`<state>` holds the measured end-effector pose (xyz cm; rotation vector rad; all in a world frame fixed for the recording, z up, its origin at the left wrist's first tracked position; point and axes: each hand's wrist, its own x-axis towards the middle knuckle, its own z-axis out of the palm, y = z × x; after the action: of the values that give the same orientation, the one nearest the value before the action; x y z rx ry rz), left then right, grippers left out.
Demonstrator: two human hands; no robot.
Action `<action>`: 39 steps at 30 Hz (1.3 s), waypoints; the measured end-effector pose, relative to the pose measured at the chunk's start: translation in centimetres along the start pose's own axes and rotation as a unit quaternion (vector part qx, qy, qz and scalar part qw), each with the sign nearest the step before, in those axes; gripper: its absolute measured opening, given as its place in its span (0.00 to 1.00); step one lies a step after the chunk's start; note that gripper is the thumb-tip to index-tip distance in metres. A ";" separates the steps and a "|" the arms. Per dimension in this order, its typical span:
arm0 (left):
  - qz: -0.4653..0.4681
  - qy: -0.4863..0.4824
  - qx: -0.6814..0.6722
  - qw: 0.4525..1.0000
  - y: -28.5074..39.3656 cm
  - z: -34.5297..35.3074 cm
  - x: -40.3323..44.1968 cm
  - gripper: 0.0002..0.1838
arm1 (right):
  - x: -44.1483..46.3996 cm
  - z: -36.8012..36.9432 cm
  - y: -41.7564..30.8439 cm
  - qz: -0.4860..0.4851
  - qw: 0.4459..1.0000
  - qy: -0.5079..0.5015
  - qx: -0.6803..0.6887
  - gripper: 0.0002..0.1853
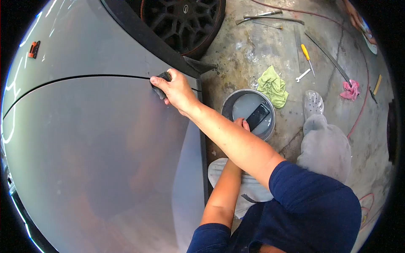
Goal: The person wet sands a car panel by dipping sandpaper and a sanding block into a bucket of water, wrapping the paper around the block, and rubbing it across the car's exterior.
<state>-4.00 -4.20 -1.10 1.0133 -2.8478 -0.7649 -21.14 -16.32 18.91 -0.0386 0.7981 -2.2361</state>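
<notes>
One pad [159,91] in right hand [179,89]

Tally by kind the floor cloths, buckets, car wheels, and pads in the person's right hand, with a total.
Cloths: 2, green cloth and pink cloth
Bucket: 1
Wheel: 1
Pad in right hand: 1
Total: 5

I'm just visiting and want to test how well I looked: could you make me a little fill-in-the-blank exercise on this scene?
1. The hand holding the dark pad against the car panel is the person's ____ one.
2. The cloth beside the bucket is green, while the one at the end of the long bar is ____.
3. The screwdriver has a ____ handle.

Missing words: right; pink; yellow.
</notes>
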 end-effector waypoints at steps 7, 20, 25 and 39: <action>0.003 -0.003 0.002 1.000 1.4 -0.8 0.9 0.16 | -1.6 0.7 -0.2 0.058 0.995 0.065 0.043 0.20; 0.017 -0.004 -0.011 1.000 0.7 -0.4 0.8 0.14 | -2.4 1.3 -1.1 0.061 0.998 0.001 0.001 0.22; -0.007 0.025 -0.008 1.000 1.1 -0.3 0.2 0.15 | -0.5 1.2 -1.6 0.034 0.999 -0.003 0.013 0.19; -0.028 -0.073 -0.005 0.997 0.6 -0.7 0.7 0.15 | -2.4 1.5 -1.9 0.063 0.998 -0.015 -0.014 0.16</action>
<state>-4.73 -4.51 -0.32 1.0828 -2.9439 -0.8923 -20.22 -14.55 21.69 -0.0347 0.7934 -2.1022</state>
